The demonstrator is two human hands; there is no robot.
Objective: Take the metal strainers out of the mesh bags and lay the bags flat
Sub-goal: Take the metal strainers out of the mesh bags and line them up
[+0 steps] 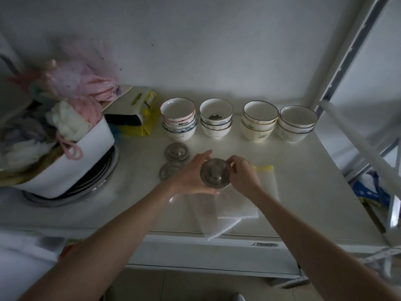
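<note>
A round metal strainer (214, 176) is held above the table between both hands. My left hand (191, 177) cups it from the left and below. My right hand (244, 173) pinches its right rim. Two more metal strainers lie on the table to the left, one (176, 151) behind the other (170, 171). White mesh bags (230, 210) lie overlapped on the table under my hands, one reaching past the front edge. Another bag with a yellow top band (263, 168) lies just right of my right hand.
Stacks of ceramic bowls (217, 118) stand in a row at the back of the white table (303, 181). A white bin (71, 161) stuffed with mesh bags and cloths sits on metal plates at the left. A yellow and white package (138, 111) lies behind it. A metal rack (368, 127) stands to the right.
</note>
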